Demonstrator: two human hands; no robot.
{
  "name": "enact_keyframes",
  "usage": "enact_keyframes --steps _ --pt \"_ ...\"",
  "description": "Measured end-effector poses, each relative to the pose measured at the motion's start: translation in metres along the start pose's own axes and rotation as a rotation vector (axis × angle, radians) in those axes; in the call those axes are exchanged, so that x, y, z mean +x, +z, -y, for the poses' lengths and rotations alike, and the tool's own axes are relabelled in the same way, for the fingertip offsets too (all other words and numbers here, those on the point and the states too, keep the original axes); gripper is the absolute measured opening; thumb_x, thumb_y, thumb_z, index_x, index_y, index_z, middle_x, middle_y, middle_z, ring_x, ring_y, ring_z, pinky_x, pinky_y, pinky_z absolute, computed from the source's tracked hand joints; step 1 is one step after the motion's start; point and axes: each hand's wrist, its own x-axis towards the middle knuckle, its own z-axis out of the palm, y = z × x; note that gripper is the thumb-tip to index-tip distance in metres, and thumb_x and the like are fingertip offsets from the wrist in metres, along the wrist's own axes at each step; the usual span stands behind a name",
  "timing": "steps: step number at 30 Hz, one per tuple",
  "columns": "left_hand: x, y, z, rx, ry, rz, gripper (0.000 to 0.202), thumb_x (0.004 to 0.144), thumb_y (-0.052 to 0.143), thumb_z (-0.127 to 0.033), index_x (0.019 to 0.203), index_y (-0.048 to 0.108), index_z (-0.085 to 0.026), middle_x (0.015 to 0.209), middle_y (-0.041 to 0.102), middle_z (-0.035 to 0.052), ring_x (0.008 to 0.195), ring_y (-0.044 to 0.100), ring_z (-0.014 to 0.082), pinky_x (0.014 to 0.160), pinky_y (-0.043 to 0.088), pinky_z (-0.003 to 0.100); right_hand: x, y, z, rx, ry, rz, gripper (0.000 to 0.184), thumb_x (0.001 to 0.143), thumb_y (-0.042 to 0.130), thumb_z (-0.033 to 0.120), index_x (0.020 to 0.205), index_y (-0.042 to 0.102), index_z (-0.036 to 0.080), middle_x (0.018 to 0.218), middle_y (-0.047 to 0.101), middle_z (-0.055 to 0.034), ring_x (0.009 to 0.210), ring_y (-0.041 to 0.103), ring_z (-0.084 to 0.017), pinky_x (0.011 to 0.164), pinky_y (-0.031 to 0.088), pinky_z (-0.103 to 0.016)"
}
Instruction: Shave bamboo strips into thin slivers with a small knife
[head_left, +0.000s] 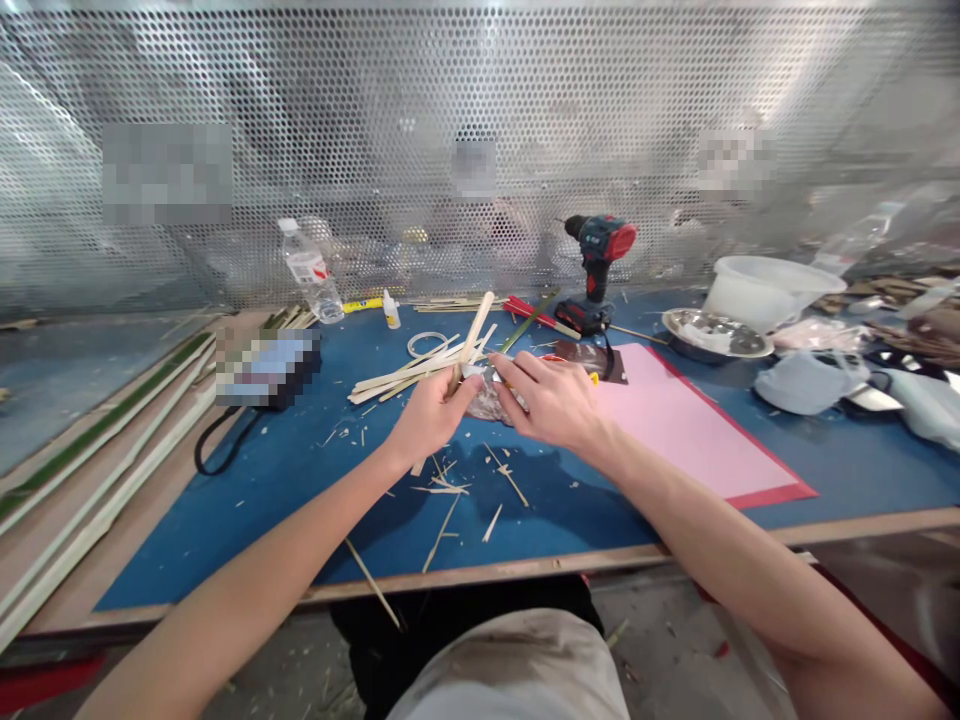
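My left hand [429,415] is closed round a pale bamboo strip [477,325], which slants up and away from the fist. Close beside it, my right hand [551,400] lies palm down with bent fingers over a small, shiny item that I cannot make out. Crumpled clear plastic [487,403] is under and between the fingertips. Behind my left hand, several more bamboo strips [390,380] lie in a loose pile. Thin shavings [444,488] are scattered on the blue tabletop [300,530] in front of my hands.
A cordless drill [596,270] stands at the back, with red sticks [540,315] beside it. Pink paper [675,425] lies on the right, near a metal bowl [716,335] and white tub [769,290]. Left are a water bottle [311,275], glue bottle [391,310] and strapped device [296,375].
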Motion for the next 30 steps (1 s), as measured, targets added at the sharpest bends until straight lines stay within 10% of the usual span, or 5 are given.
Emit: enact_keyframes --steps 18,25,30 --pt "0.005 0.005 0.0 0.018 -0.123 -0.051 0.05 0.097 0.061 -0.058 0.067 0.059 -0.018 0.05 0.046 -0.0036 0.046 0.039 0.0076 0.048 0.03 0.022 0.001 -0.006 0.004 -0.005 0.086 0.023 0.05 0.109 0.038 0.043 0.148 0.06 0.022 0.111 0.074 -0.0101 0.085 0.067 -0.019 0.07 0.044 -0.032" --pt "0.003 0.005 0.002 0.108 -0.111 0.078 0.053 0.098 0.058 -0.06 0.065 0.058 -0.018 0.053 0.043 -0.0018 0.048 0.035 0.0082 0.049 0.025 0.024 0.015 -0.015 -0.043 -0.076 0.496 -0.15 0.052 0.11 0.033 0.045 0.144 0.061 0.019 0.119 0.07 -0.0147 0.091 0.068 -0.023 0.068 0.041 -0.032" --pt "0.005 0.004 0.006 0.089 -0.055 0.053 0.047 0.097 0.062 -0.049 0.064 0.047 -0.019 0.058 0.04 -0.0021 0.052 0.032 0.0082 0.051 0.022 0.025 0.012 -0.01 -0.047 0.07 0.421 -0.17 0.049 0.11 0.032 0.043 0.142 0.058 0.016 0.124 0.069 -0.0159 0.101 0.067 -0.024 0.073 0.047 -0.032"
